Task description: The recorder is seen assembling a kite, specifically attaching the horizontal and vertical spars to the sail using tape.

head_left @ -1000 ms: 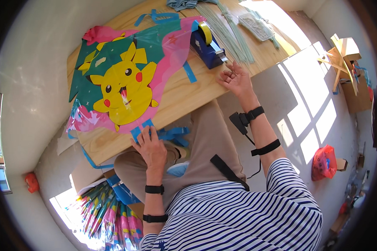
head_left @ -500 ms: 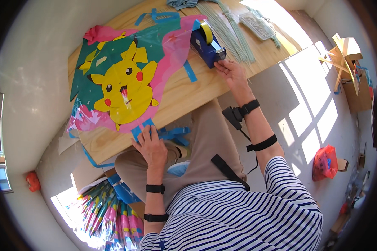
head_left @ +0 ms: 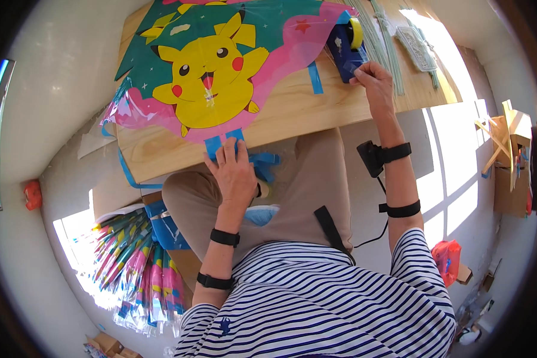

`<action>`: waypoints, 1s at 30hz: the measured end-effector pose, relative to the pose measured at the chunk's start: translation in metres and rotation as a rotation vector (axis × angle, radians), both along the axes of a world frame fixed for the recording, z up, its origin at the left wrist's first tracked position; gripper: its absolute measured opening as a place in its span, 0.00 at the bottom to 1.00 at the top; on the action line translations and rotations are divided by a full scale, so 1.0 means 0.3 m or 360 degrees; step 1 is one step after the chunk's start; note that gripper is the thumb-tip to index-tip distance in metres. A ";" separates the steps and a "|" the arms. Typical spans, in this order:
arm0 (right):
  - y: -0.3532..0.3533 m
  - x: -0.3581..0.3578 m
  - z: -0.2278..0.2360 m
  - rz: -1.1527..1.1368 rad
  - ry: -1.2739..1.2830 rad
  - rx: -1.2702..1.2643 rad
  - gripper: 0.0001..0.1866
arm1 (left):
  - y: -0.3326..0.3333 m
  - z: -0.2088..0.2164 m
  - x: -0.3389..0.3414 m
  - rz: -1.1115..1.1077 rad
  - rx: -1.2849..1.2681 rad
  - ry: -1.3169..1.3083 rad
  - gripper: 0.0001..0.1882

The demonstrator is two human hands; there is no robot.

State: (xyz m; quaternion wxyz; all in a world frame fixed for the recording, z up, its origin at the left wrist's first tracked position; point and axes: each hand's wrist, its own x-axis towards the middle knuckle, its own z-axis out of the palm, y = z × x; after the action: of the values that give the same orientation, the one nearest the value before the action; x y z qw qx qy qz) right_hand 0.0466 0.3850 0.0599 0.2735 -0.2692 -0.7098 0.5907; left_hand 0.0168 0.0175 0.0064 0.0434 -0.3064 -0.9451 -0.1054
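A thin plastic kite sheet (head_left: pixel 286 56), green and pink with a yellow cartoon animal, lies spread on the wooden table. At its near edge, blue ribbon tabs (head_left: pixel 213 147) reach the table's rim. My left hand (head_left: pixel 234 176) rests over them, fingers stretched out and the fingertips pressing the blue material down. To the right stands a dark blue tape dispenser (head_left: pixel 342 58) with a yellow-rimmed roll (head_left: pixel 356 33). My right hand (head_left: pixel 376 83) is at its near end, thumb and fingers pinched on a short strip of clear tape (head_left: pixel 353 69).
The table (head_left: pixel 286 128) ends just before my knees. Thin pale green sticks (head_left: pixel 389 53) and a clear box (head_left: pixel 416 49) lie beyond the dispenser. A blue strip (head_left: pixel 315 77) sticks to the table. Folded colourful sheets (head_left: pixel 140 262) fan out at lower left. A red bag (head_left: pixel 446 261) stands at right.
The view has shifted, so the table sits higher and further right. My right hand has drawn slightly from the dispenser, with clear tape now showing at its fingertips. My left hand stays on the blue tabs.
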 end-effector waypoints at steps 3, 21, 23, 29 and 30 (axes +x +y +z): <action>-0.068 -0.098 0.129 0.0731 -0.0205 0.0233 0.05 | 0.001 -0.005 -0.003 -0.0005 -0.0004 0.0020 0.33; -0.633 -0.495 -0.052 0.2050 -0.0384 0.2047 0.03 | 0.014 -0.044 0.027 0.0026 0.0241 0.0146 0.24; -0.643 -0.498 -0.051 0.2133 -0.0489 0.2050 0.04 | 0.013 -0.049 0.027 0.0039 0.0307 0.0115 0.23; -0.659 -0.501 -0.057 0.2197 -0.0513 0.2061 0.06 | 0.012 -0.045 0.025 0.0048 0.0318 0.0079 0.23; -0.660 -0.502 -0.059 0.2201 -0.0519 0.2064 0.07 | 0.012 -0.045 0.025 0.0047 0.0319 0.0080 0.23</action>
State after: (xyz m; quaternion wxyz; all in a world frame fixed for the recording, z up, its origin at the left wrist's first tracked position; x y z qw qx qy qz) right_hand -0.1041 0.1870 0.0420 -0.1418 0.3336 -0.9294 0.0693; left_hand 0.0242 0.0210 -0.0072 0.0993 -0.2890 -0.9328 -0.1910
